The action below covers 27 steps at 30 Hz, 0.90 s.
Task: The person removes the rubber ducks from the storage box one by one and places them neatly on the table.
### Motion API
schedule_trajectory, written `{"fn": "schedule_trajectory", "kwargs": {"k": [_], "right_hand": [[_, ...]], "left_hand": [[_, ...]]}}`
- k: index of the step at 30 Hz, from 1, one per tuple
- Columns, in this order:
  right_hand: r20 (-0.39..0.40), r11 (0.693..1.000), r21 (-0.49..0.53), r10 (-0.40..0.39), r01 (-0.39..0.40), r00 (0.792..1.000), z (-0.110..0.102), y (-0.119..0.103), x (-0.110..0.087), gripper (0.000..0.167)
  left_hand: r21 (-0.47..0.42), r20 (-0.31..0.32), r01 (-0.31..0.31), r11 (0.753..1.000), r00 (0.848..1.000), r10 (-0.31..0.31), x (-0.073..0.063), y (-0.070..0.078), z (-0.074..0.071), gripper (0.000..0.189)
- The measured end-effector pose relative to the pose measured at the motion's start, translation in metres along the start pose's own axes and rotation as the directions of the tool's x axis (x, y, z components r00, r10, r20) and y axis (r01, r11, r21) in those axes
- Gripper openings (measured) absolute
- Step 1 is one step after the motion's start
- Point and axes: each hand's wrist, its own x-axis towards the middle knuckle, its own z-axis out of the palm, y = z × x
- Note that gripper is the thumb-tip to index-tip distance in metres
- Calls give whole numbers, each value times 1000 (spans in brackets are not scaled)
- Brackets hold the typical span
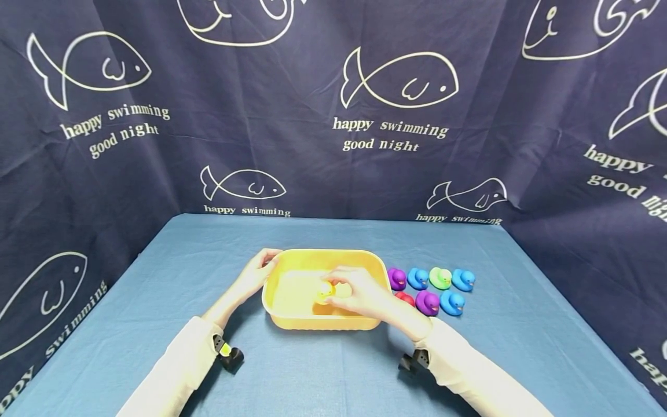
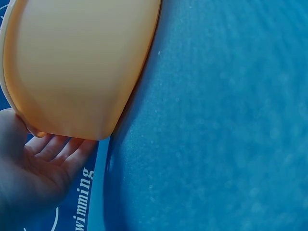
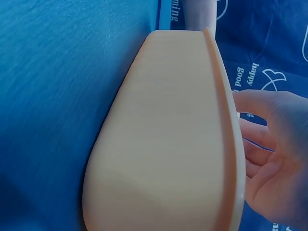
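A yellow plastic basin (image 1: 325, 322) stands mid-table. At its far left corner my left hand (image 1: 257, 269) holds the rim; in the left wrist view the thumb of my left hand (image 2: 33, 168) lies at the rim, fingers against the outer wall. Inside the basin my right hand (image 1: 356, 292) pinches a small yellow rubber duck (image 1: 325, 289) between thumb and fingers. The right wrist view has the basin wall (image 3: 159, 125) in front of my right hand (image 3: 274, 149), and the duck is hidden there.
Right of the basin sit two rows of rubber ducks: purple (image 1: 397, 279), blue (image 1: 418, 278), green (image 1: 440, 278), blue (image 1: 463, 280), then red (image 1: 405, 298), purple (image 1: 428, 303) and blue (image 1: 452, 302). My right forearm passes close to the red one. Dark fish-print cloth (image 1: 312, 116) hangs behind the blue-covered table (image 1: 333, 376).
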Motion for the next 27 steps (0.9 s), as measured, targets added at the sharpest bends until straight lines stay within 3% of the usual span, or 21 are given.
{"fn": "schedule_trajectory", "kwargs": {"k": [10,19,25,27], "right_hand": [[-56,998,9,-63,63,996,-5,9,-11,33],[-66,1000,-6,18,-18,998,-15,11,-20,35],[-94,999,-14,37,-39,995,-24,16,-27,35],[-109,999,-16,36,-38,993,-26,18,-30,35]], "left_hand": [[-18,10,4,1000,1000,-3,0,0,0,30],[-22,7,4,1000,1000,-3,-2,5,0,29],[-34,9,1,999,1000,-1,2,-5,0,29],[-33,8,2,999,1000,-2,6,-14,0,30]]}}
